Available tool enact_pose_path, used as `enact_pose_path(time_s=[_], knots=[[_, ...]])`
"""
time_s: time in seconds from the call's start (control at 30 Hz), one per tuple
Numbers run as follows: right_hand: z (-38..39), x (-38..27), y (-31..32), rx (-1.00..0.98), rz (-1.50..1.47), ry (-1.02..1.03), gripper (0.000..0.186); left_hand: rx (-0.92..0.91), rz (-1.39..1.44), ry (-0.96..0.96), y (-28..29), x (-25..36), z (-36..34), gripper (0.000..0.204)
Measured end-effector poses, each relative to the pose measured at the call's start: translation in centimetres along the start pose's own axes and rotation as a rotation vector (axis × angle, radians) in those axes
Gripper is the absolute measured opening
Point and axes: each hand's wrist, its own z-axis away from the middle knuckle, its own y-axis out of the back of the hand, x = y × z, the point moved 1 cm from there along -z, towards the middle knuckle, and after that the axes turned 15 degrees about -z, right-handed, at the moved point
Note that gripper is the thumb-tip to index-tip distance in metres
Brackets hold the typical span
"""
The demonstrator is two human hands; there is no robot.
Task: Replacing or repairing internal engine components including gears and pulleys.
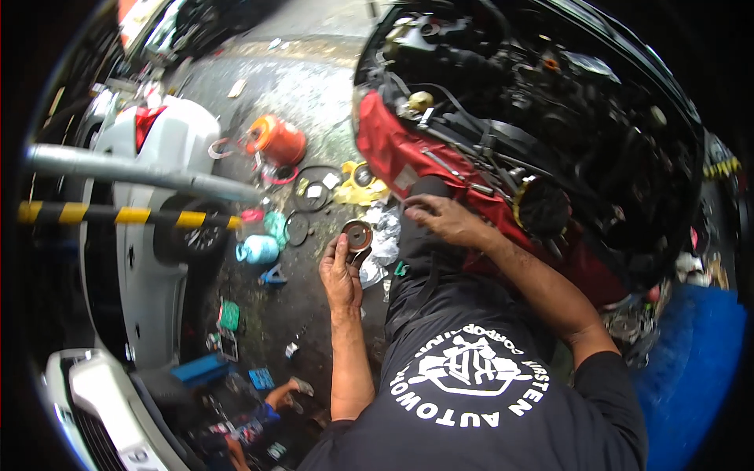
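Held up in my left hand is a small round metal part, like a pulley, with a brownish face and a dark hole at its centre. The thumb presses on its near side, and the other fingers are mostly hidden behind it. My right hand hovers over my dark trouser leg, beside the engine bay's edge. Its fingers are loosely bent and apart, with nothing visible in them. To its right, a red cover drapes over the car's edge, with a ratchet-like metal tool lying on it.
The open engine bay fills the upper right. On the floor stand an orange bucket and a light-blue bottle. A striped pole juts in from the left, near a parked silver car. Another person's arm shows at lower left.
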Motion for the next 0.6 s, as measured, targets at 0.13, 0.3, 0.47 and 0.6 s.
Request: enact_pose_path(time_s=[0.13, 0.3, 0.47, 0.6], knots=[[5.2, 1.0, 2.7, -0.116, -0.544, 0.007, 0.045, -0.315, -0.255, 0.073, -6.9, -1.6, -0.7, 0.035], [11.8, 6.4, 7.7, 0.178, -0.627, 0.111, 0.039, -0.671, -0.613, 0.080, -16.1, -4.0, 0.7, 0.040], [18.1, 13.7, 8.8, 0.400, -1.210, 0.173, 0.034, -1.092, -1.195, -0.563, -22.0, -5.5, 2.7, 0.041], [23.9, 19.2, 11.5, 0.728, -1.113, 0.452, 0.027, -1.212, -1.215, -0.279, -22.1, -4.9, 2.7, 0.041]])
